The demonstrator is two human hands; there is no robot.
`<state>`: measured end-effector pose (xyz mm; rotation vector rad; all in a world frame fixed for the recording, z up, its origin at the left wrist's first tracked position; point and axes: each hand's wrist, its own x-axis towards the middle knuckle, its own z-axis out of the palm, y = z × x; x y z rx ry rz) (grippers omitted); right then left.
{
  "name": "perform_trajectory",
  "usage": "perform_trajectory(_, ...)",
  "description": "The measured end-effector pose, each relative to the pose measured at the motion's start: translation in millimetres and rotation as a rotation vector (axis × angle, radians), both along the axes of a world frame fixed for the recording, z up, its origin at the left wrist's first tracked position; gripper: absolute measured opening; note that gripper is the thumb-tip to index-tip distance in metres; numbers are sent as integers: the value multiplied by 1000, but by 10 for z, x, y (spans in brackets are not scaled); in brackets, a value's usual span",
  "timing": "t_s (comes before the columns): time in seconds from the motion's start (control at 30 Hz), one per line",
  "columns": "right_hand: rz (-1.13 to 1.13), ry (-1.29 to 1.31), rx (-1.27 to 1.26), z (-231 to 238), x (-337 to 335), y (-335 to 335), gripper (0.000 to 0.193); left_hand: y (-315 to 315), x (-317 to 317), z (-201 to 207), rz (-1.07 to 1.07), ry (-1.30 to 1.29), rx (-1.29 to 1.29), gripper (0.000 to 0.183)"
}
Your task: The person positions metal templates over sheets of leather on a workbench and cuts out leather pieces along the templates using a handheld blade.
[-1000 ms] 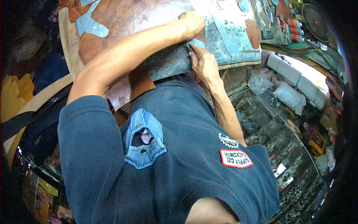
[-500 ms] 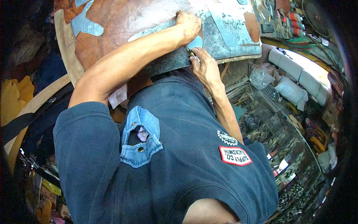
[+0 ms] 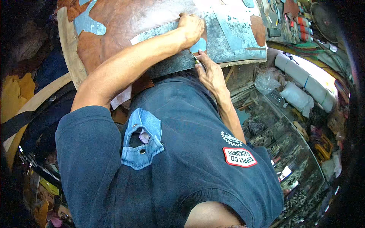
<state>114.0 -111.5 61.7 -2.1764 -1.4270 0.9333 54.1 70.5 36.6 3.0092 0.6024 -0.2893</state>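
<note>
Leather pieces of brown, only partly visible, lie beneath my left hand on the dark, mottled worktop. That hand presses down from above with its fingers bent; they are mostly turned away, so I cannot tell whether they pinch anything. Just below it, a rounded light-blue piece lies over the brown, near the front edge. My right hand is clamped on a slim tool, held between thumb and fingers, its tip pointing up toward the lower left side of the blue piece; whether it touches is too small to tell.

To the left spreads a big brown hide with a curvy blue shape lying on it. On the right are a long blue strip and a brown rounded piece. Against my dark shirt rests a denim piece with an open middle.
</note>
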Motion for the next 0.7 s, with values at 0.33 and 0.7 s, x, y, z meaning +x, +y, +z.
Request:
perform_trajectory(0.33, 36, -4, -5, -21, 85, -39, 29, -48, -69, -22, -13, 28, 20, 33)
perform_trajectory(0.7, 486, -184, -36, 148, 649, 429, 26, -278, -200, -38, 316, 27, 76, 76)
